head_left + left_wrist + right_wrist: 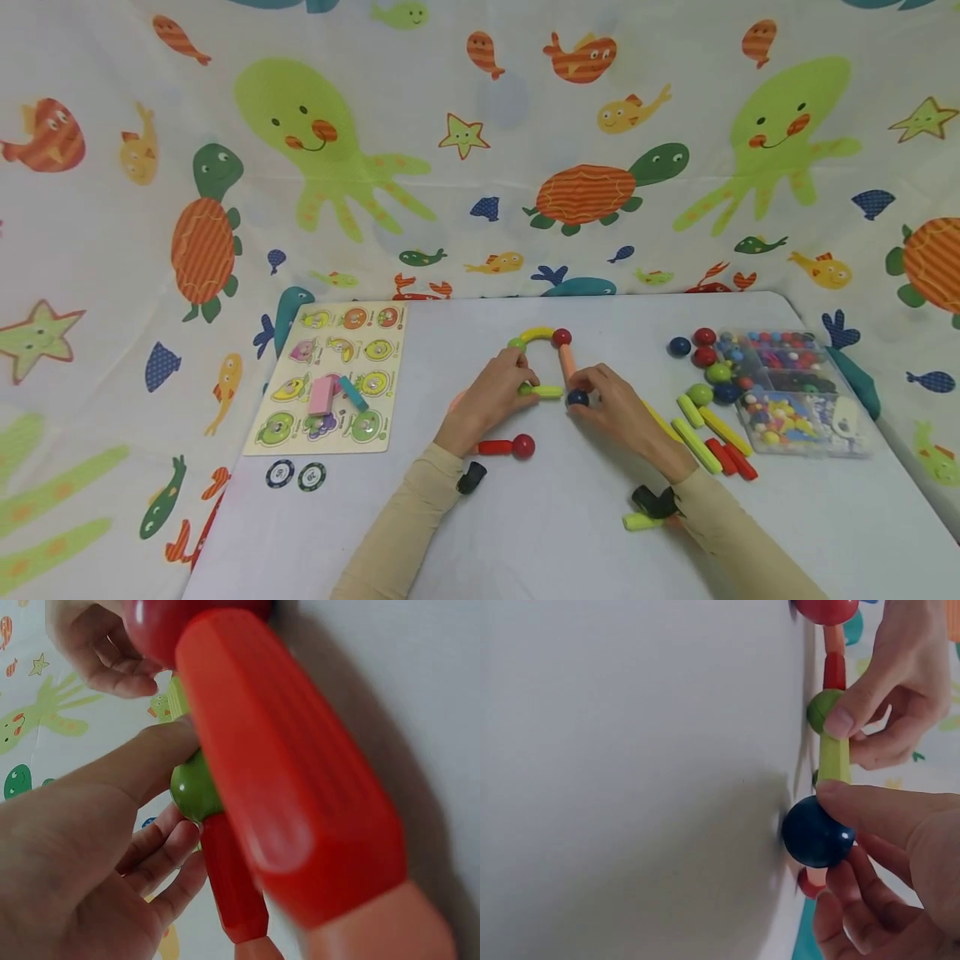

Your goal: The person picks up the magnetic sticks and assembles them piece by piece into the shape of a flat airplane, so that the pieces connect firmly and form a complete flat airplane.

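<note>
My left hand (495, 398) pinches a green ball (193, 787), its thumb at the joint with a light green stick (549, 392). With thumb and fingers, my right hand (617, 412) grips a dark blue ball (819, 834) at the stick's other end. From the blue ball a peach stick (567, 362) runs back to a red ball (562, 337). A curved yellow piece (537, 333) joins that ball to another green ball (516, 343). Close by my left wrist lies a red stick (493, 447) with a red ball (523, 447) on its end.
At left lies a fruit puzzle board (345, 333) with a pink block (321, 396) on it, two round chips (312, 477) below. Loose balls (701, 394) and sticks (696, 446) lie at right beside a compartment bead box (802, 392). Another green stick (639, 522) lies near my right wrist.
</note>
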`<action>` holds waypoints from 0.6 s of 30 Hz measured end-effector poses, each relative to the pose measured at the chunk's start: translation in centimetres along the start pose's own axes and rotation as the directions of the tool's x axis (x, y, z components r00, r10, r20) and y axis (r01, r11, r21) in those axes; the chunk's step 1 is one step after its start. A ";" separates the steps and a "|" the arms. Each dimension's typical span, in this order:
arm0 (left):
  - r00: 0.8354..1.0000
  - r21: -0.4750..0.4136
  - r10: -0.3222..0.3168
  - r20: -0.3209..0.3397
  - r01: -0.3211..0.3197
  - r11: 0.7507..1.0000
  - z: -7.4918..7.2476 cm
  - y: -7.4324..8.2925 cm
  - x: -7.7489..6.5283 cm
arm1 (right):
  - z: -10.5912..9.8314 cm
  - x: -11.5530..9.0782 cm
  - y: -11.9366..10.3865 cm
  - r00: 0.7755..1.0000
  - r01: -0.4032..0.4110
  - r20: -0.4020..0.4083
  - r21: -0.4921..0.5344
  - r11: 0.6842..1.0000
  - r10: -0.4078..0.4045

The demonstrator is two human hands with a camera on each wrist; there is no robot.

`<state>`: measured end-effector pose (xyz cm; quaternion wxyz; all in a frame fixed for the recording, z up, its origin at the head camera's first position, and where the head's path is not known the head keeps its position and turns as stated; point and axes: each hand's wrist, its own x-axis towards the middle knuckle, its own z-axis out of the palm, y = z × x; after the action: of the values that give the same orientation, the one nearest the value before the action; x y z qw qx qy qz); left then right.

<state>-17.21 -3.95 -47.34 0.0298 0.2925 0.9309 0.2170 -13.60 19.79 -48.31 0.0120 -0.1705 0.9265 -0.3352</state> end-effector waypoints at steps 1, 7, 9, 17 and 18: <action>1.000 0.010 0.002 0.001 -0.002 1.000 0.0 0.0 0.0 | 0.0 0.1 0.0 1.000 0.007 -0.003 0.000 1.000 -0.007; 1.000 0.052 0.008 0.011 -0.008 0.999 0.1 0.1 0.1 | 0.3 0.6 -0.1 1.000 0.014 -0.001 -0.004 1.000 -0.014; 1.000 0.062 0.010 0.011 -0.010 0.998 0.1 0.2 0.2 | 0.3 0.7 -0.1 1.000 0.010 0.001 0.002 1.000 -0.010; 0.999 0.076 0.035 -0.030 -0.033 0.997 -0.3 0.4 -0.3 | 0.4 0.8 -0.3 1.000 -0.010 -0.001 0.001 1.000 0.010; 0.999 0.066 0.035 -0.041 -0.032 0.997 -0.4 0.5 -0.5 | 0.4 0.8 -0.3 1.000 -0.009 -0.002 0.001 1.000 0.009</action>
<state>-16.59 -4.07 -46.77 -0.0030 0.3043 0.9328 0.1931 -14.19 19.06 -48.35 0.0124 -0.1659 0.9271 -0.3357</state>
